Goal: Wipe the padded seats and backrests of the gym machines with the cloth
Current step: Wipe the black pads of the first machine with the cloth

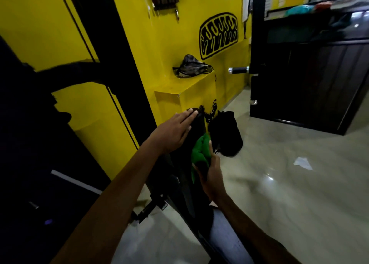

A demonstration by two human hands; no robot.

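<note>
A yellow wall (60,24) with black painted motifs and a pale glossy floor (289,194) frame the scene; a dark door (309,74) stands at the right. A black machine frame (119,54) rises in front of the wall. Below it a narrow black padded backrest (197,124) is seen edge-on, tilted away from the viewer. The left hand (173,132) is laid flat, fingers straight, on the pad's upper end, apparently to steady it against the wiping pressure. The right hand (211,176) is closed around a bunched green cloth (200,151), which is pressed to the pad's right face, midway down, so the task seems under way. A black bag (227,134) is set on the floor just behind the pad.
</note>
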